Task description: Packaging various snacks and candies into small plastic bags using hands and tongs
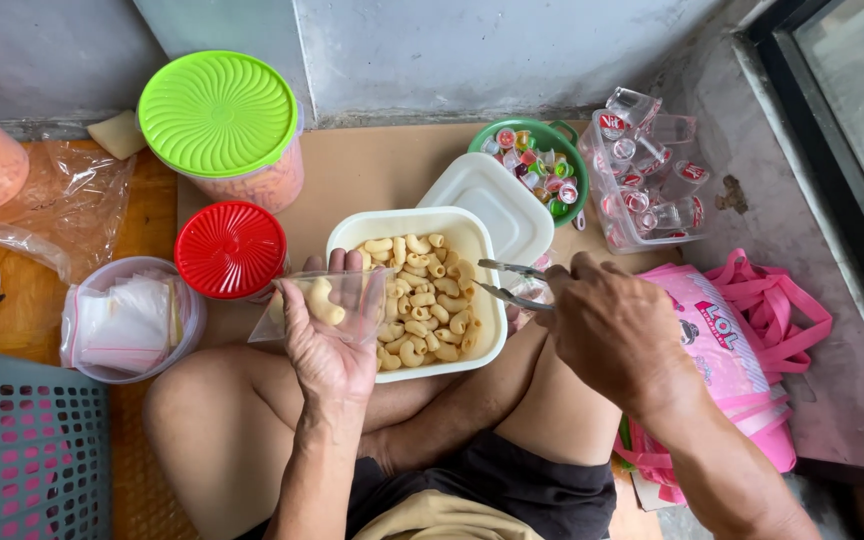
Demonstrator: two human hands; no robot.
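Observation:
My left hand (324,340) holds a small clear plastic bag (337,305) with a few pale curved snack pieces inside, right at the left rim of a cream rectangular tub (472,240). The tub rests on my crossed legs and holds many of the same curved pieces (422,305). My right hand (607,325) grips metal tongs (510,283), whose open tips hover over the right side of the tub and hold nothing that I can see.
The tub's lid (492,200) leans behind it. A green bowl of small jelly cups (542,165), a clear bag of cups (647,165), a green-lidded jar (220,115), a red-lidded jar (230,250), a tub of clear bags (130,320), a pink bag (742,330) and a grey basket (22,450) surround me.

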